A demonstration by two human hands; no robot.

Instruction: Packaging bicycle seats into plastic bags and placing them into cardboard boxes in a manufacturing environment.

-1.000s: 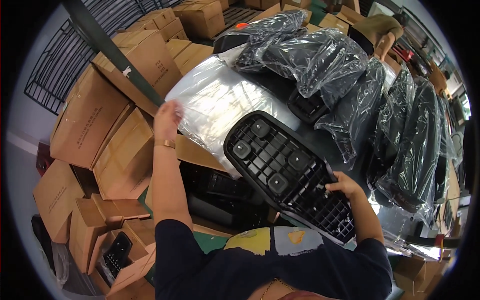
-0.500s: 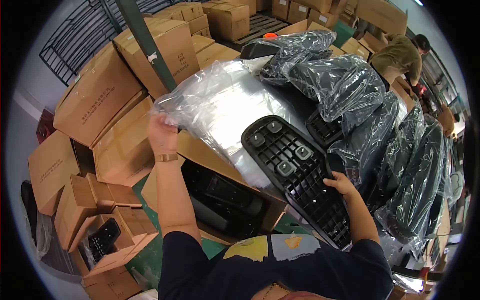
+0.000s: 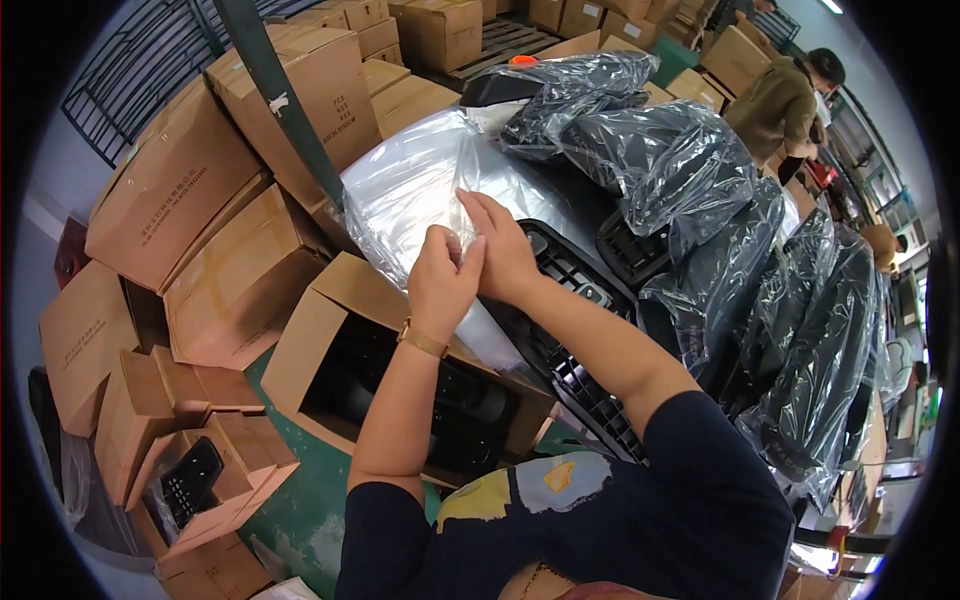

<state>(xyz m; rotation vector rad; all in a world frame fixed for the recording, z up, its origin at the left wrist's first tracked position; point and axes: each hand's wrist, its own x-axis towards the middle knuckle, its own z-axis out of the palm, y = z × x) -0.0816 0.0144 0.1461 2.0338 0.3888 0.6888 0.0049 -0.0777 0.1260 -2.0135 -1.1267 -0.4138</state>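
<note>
My left hand (image 3: 441, 283), with a gold-coloured band at the wrist, meets my right hand (image 3: 503, 250) over a pile of clear plastic bags (image 3: 390, 175). The fingers of both are closed on thin film at the bags' near edge; the exact grip is partly hidden. Below my right forearm lies a long black plastic part (image 3: 590, 385), its ribbed underside up, partly covered by the forearm. An open carton (image 3: 340, 270) under my left forearm holds glossy black parts (image 3: 465, 420).
Black parts wrapped in clear film (image 3: 670, 165) are heaped at the right. Closed cartons (image 3: 240, 270) stack up at the left beside a green post (image 3: 280, 100). A smaller open carton (image 3: 255, 455) holds a black part. Another person (image 3: 775, 110) stands at the far right.
My right hand has let go of the black part, which now lies on the bags, and has come up to my left hand. My left hand has moved right and nearer with the film.
</note>
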